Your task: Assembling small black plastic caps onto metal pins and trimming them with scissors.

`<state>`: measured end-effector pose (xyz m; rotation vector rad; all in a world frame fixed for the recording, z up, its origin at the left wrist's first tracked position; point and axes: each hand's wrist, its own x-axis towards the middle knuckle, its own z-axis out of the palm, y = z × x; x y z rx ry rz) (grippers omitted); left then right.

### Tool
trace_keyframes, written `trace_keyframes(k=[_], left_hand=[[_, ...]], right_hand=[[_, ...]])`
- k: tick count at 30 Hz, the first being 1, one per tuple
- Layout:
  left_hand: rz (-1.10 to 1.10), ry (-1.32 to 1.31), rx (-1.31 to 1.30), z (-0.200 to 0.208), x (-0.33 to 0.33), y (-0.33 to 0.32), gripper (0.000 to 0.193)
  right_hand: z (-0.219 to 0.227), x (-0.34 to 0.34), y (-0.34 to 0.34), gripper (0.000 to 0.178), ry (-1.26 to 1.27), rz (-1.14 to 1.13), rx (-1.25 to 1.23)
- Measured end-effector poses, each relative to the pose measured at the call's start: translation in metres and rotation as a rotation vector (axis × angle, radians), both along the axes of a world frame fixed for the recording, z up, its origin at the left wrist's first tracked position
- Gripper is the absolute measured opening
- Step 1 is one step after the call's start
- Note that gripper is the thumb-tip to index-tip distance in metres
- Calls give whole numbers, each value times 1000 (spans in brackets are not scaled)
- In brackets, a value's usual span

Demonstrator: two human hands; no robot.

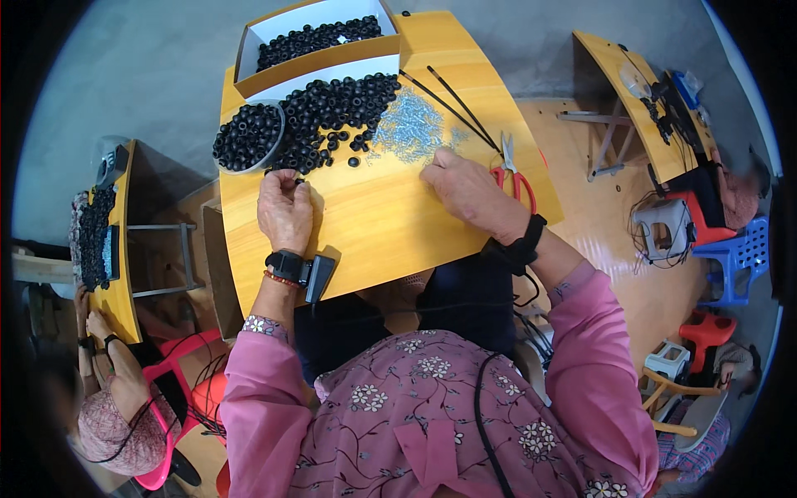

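My left hand [285,209] is closed near the front of the black bead pile [336,106], its fingertips pinched at a black bead [300,180]. Beside it stands a clear round tub [277,150] brimming with more black beads. My right hand [471,191] is over the table just below a heap of small, pale blue, shiny pieces [408,124]. Its thumb and fingers are pressed together; what they hold, if anything, is too small to see. Red-handled scissors [516,176] lie right of that hand, points away from me.
A cardboard box [320,62] with more black beads sits at the far edge of the yellow table [374,241]. Two thin dark rods [455,104] lie right of the blue heap. Other people work at a left table [123,257] and a right table [618,83].
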<state>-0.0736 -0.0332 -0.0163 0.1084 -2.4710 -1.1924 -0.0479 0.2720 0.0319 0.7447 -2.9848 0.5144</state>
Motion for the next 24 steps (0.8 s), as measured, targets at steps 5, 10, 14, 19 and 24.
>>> trace_keyframes(k=[5,10,14,19,24], left_hand=[[10,-28,6,4,1,0,19],[26,-25,-31,4,0,1,18],[12,-15,-36,2,-1,-1,17],[8,-16,-51,6,0,2,17],[21,-17,-25,4,-1,1,17]], right_hand=[[17,3,1,6,40,-50,-154],[52,16,7,9,33,-65,-342],[53,17,14,15,70,-93,-384],[46,13,29,16,106,-177,-370],[27,5,32,18,81,-89,-371]])
